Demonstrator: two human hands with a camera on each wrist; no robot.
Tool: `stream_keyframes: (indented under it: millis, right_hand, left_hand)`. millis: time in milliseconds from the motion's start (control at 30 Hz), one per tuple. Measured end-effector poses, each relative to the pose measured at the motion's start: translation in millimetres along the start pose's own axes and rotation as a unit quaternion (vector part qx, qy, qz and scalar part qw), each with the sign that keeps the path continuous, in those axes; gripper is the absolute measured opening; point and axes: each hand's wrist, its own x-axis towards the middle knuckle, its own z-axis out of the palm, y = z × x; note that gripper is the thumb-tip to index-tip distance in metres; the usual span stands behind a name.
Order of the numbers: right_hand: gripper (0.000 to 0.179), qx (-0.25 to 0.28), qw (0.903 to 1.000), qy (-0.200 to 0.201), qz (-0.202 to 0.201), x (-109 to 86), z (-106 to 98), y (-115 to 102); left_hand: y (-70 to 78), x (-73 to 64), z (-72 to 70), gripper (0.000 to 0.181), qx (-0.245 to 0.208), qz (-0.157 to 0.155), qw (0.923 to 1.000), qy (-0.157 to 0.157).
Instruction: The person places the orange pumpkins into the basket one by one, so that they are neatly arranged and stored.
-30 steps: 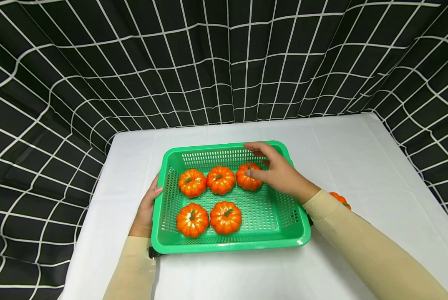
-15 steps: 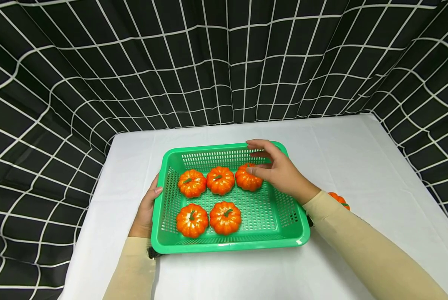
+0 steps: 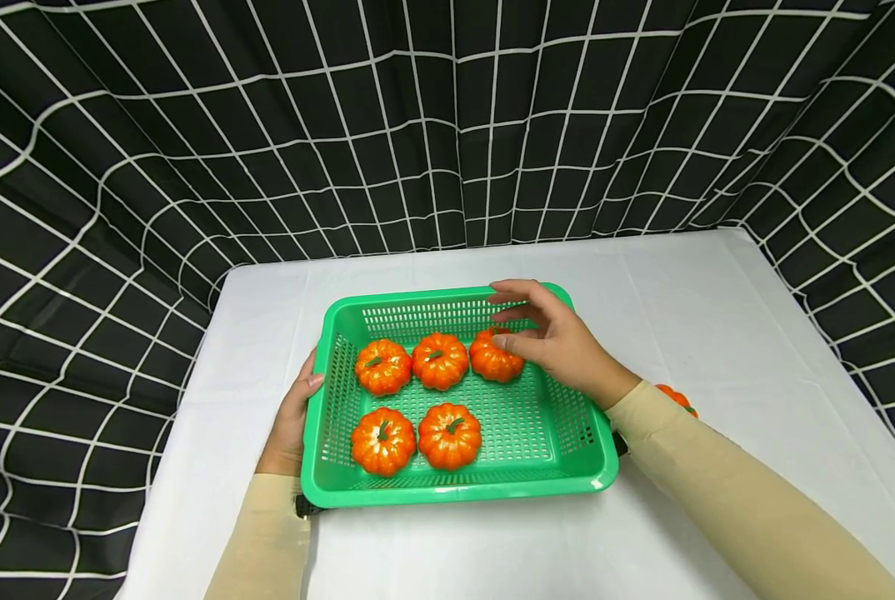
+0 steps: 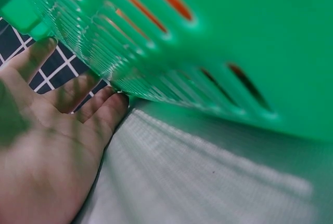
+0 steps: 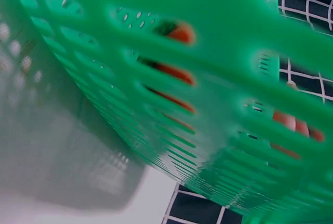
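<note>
A green slotted plastic basket (image 3: pixel 455 497) stands on the white table in the head view. In it sit glossy orange toy pumpkins with green stems, three in the far row and two in the near row. My left hand (image 3: pixel 292 417) holds the basket's left side, thumb on the rim; the left wrist view has its fingers (image 4: pixel 104 109) against the slotted outer wall. My right hand (image 3: pixel 563 342) reaches over the right side, fingers spread and loosely bent. Its thumb passes in front of the far-right pumpkin (image 3: pixel 491 365); whether they touch I cannot tell. Basket slots mostly hide this hand in the right wrist view.
Another pumpkin (image 3: pixel 676 398) lies on the white tablecloth (image 3: pixel 725 333) right of the basket, partly hidden by my right sleeve. Black curtains (image 3: pixel 447 125) with a white grid stand behind the table and along both sides.
My right hand has shifted very slightly, its fingers bending a little above the far-right pumpkin. Left hand, basket and pumpkins look almost unmoved.
</note>
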Motion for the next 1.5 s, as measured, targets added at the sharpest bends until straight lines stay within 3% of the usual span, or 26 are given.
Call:
stream_keyframes:
  millis: [367, 833, 1500]
  right_hand:
    - [0.064, 0.021, 0.9997, 0.010, -0.006, -7.1, -5, -2]
    - [0.066, -0.015, 0.9991, 0.026, -0.029, -18.2, -29, -11]
    - [0.066, -0.009, 0.9994, 0.027, 0.019, -36.8, -58, -24]
  left_hand:
    - [1.1, 0.3, 1.3, 0.075, -0.008, -0.007, 0.9999, -0.005]
    - [3.0, -2.0, 2.0, 0.075, -0.003, -0.012, 0.9999, 0.002]
    - [2.2, -2.5, 2.0, 0.075, -0.005, -0.018, 0.9998, -0.001]
